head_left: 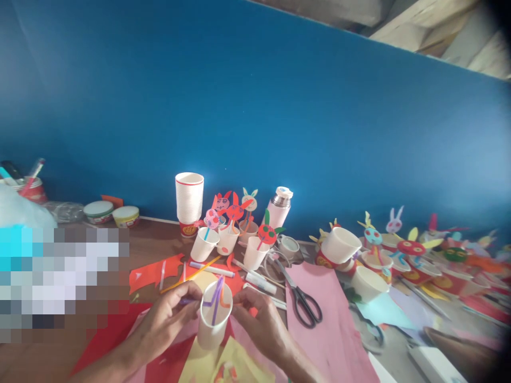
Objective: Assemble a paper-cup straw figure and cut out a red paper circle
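Soft light, blurry edges, pixelated lower left.

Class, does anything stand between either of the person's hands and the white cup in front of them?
Nothing visible blocks them: left hand and right hand are at opposite sides of the white cup, a purple strip between the left fingers.

A craft workspace by a blue wall (pixel 255 106)
Scissors (pixel 296 294), marker (pixel 211 269), coloured paper (pixel 331 340) and paper animals (pixel 236 209) show it.
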Demonstrator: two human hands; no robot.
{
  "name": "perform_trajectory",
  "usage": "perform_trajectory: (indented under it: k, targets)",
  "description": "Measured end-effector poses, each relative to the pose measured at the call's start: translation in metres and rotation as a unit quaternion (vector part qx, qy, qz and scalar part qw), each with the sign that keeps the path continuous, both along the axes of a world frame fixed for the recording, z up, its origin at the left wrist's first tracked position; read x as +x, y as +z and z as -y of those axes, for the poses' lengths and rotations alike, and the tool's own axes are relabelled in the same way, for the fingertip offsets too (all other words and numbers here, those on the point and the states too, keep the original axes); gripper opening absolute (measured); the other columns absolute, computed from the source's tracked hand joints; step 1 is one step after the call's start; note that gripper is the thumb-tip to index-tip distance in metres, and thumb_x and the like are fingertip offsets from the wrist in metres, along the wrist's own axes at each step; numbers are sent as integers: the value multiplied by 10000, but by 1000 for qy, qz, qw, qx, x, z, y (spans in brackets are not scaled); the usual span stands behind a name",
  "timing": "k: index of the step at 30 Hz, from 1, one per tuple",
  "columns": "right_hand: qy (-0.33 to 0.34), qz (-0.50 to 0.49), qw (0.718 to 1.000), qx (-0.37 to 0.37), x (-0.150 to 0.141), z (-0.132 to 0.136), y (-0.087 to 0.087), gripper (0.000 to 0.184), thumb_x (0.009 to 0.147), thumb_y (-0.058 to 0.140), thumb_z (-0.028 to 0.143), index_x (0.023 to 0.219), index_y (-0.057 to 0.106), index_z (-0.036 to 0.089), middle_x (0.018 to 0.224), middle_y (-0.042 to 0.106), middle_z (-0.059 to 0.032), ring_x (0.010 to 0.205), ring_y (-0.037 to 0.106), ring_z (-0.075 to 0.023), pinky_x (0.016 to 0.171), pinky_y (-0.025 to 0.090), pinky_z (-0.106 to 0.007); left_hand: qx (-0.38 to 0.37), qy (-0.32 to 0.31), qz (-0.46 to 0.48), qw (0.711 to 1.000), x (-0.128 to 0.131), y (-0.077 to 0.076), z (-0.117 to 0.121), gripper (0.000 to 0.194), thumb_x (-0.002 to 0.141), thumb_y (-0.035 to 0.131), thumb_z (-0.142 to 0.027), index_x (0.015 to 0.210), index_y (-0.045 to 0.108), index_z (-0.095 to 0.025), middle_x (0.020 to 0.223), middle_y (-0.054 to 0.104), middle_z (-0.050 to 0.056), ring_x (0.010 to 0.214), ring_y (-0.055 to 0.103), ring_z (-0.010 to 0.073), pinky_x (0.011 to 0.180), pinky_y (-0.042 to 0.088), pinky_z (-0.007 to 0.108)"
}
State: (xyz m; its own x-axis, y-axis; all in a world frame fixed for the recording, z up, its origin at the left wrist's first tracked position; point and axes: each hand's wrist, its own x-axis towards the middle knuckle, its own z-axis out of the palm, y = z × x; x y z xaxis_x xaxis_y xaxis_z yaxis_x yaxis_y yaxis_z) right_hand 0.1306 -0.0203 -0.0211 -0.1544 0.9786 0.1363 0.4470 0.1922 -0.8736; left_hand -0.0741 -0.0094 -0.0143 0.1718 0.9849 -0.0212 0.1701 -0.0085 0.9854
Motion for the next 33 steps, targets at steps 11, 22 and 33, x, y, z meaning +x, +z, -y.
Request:
perform_trajectory:
  k: [11, 22, 33]
  targets:
    - [109, 58, 991, 45, 12, 1, 16, 251, 832, 451, 113, 848, 678, 218, 641, 567, 33, 568, 471, -123, 554, 331, -214, 1, -60, 42, 997, -2, -13, -4, 251, 754, 577, -471, 722, 602, -224, 668, 545, -12, 654, 533, 173, 612, 405, 231]
    - [68, 25, 997, 17, 15, -4, 6, 219, 835, 486, 168, 928, 679, 212, 581, 589, 35, 510, 528, -118, 509, 376, -200, 25, -80, 37, 996, -3, 1, -1, 190, 794, 566, -393, 777, 632, -215, 726, 567, -5, 694, 541, 171, 645, 425, 231]
    - [74, 58, 994, 58, 9, -6, -8, 100, 791, 582, 173, 828, 672, 195, 697, 620, 14, 637, 546, -137, 589, 396, -212, 8, -27, 34, 999, 0, -13, 12, 247, 734, 610, -465, 836, 618, -240, 770, 671, 5, 763, 617, 207, 668, 469, 232]
